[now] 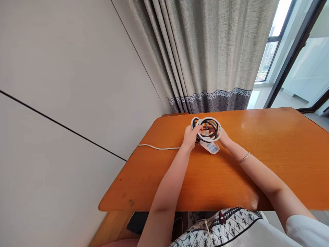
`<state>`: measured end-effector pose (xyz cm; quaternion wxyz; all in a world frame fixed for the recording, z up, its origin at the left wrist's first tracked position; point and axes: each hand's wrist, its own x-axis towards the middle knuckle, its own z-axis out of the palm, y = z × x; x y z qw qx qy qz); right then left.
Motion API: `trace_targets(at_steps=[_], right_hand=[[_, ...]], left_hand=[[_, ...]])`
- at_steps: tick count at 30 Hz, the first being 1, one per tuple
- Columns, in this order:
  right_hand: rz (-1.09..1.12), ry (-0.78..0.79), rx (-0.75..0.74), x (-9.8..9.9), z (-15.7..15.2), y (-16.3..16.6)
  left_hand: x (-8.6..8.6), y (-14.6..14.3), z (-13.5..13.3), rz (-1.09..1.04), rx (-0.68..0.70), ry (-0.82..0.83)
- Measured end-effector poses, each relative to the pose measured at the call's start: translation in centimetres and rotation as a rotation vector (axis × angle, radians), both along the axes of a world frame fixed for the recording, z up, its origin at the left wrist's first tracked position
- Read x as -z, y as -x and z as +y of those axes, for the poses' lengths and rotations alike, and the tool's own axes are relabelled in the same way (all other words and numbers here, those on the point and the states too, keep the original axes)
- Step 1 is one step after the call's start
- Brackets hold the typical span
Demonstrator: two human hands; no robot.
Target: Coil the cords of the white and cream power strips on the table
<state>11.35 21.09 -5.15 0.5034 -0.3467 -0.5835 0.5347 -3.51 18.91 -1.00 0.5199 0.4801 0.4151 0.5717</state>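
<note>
Both hands hold a looped coil of white and black cables (210,140) just above the middle of the table. My left hand (190,135) grips the coil's left side, with the thumb pressed over the loops. My right hand (223,136) is closed round the right side; some of its fingers show through the coil's opening and the rest are hidden behind it. Below the coil, a flat white piece with a blue printed label (212,148) angles down; I cannot tell what it is. A thin white cable (161,148) runs from near my left wrist to the table's left edge.
The orange-brown wooden table (277,157) has rounded corners. A pale panelled wall (77,103) lies close along its left side. Behind it hang grey curtains (216,51), with a glass door (300,65) at the right. A dark object (137,222) sits below the front edge.
</note>
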Motion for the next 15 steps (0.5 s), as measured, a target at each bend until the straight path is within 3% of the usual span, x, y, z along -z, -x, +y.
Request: trace_targets(at_steps=[3, 6, 10, 15], right_hand=[[0.105, 0.069, 0.009, -0.5, -0.2, -0.7], [0.23, -0.008, -0.054, -0.7, -0.2, -1.2], [0.06, -0.114, -0.149, -1.1, -0.7, -1.8], [-0.154, -0.231, -0.026, -2.0, -1.5, -2.4]], left_hand=[[0.0, 0.0, 0.0, 0.07, 0.004, -0.03], [0.1, 0.0, 0.1, 0.116, -0.019, -0.056], [0.4, 0.5, 0.4, 0.163, -0.055, -0.113], [0.5, 1.1, 0.6, 0.233, -0.019, -0.184]])
